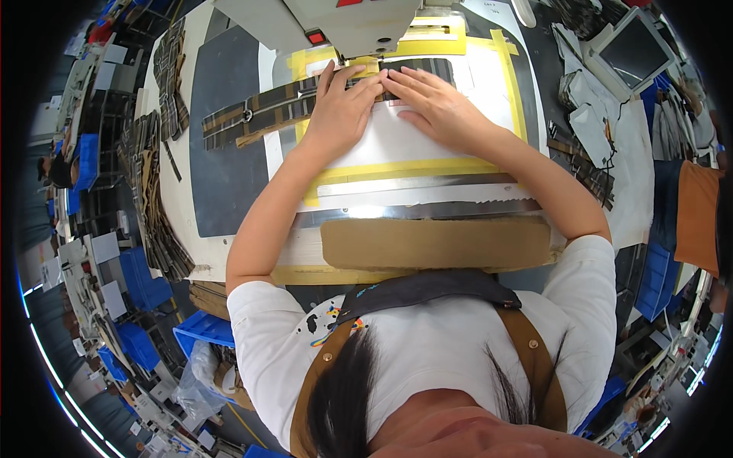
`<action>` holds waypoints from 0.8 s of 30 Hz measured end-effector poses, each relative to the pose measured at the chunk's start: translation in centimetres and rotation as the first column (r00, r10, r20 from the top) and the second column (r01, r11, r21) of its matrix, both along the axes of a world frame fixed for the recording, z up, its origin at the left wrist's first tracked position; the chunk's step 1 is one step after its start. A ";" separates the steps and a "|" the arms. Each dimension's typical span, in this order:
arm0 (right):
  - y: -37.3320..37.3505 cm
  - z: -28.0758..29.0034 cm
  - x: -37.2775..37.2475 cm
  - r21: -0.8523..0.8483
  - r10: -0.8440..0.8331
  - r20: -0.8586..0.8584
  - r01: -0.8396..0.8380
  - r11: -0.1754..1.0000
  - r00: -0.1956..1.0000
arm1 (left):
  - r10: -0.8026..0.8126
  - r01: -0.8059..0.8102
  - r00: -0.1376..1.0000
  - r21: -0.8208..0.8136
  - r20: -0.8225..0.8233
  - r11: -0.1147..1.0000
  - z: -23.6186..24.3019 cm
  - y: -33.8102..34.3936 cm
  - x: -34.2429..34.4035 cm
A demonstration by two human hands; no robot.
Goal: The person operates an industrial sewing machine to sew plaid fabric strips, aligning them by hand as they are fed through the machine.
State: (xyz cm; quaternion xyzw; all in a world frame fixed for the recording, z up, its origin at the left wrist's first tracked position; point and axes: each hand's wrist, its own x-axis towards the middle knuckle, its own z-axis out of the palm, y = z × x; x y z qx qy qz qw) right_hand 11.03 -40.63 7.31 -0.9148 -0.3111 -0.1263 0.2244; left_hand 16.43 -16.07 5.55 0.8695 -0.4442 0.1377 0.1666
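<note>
A long dark plaid fabric strip (267, 112) lies across the work surface, running under both my hands. My left hand (342, 114) rests on it with fingers stretched out, just below the sewing machine's needle area (341, 59). Beside it, my right hand (439, 107) lies flat with extended fingers on the strip's right part. The fingertips of both hands come close together near the middle. A small ring-shaped piece (247, 115) shows on the strip's left part. Some fabric directly beneath my fingers is hidden.
The white sewing machine head (328, 27) overhangs the far edge. Yellow tape (412, 166) borders a white sheet, with a metal ruler (420, 192) nearer me. A brown pad (435, 244) lines the front edge. Plaid pieces (153, 210) are piled left; a screen (635, 53) stands right.
</note>
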 end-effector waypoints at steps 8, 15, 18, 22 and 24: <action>0.3 -1.3 -0.8 -0.117 0.013 0.069 -0.005 0.993 0.998 | 0.010 -0.036 0.989 -0.179 -0.147 0.983 -0.6 0.0 0.1; -1.2 -1.8 -1.1 -0.132 -0.028 0.051 0.034 0.991 0.998 | 0.020 -0.020 1.000 -0.006 -0.018 1.000 -0.1 -0.2 -0.4; -1.7 -1.6 -1.4 -0.113 -0.008 0.146 0.025 0.993 0.989 | 0.018 -0.020 0.999 0.048 0.034 0.999 0.0 -0.2 -0.5; -3.8 -0.5 -3.5 -0.177 -0.067 0.045 0.074 0.981 0.997 | 0.004 -0.006 0.999 0.031 0.053 0.999 0.0 -0.3 -0.5; -5.4 0.2 -3.9 -0.208 -0.085 0.013 0.086 0.974 0.996 | -0.008 0.005 0.998 0.037 0.063 0.999 0.1 -0.2 -0.5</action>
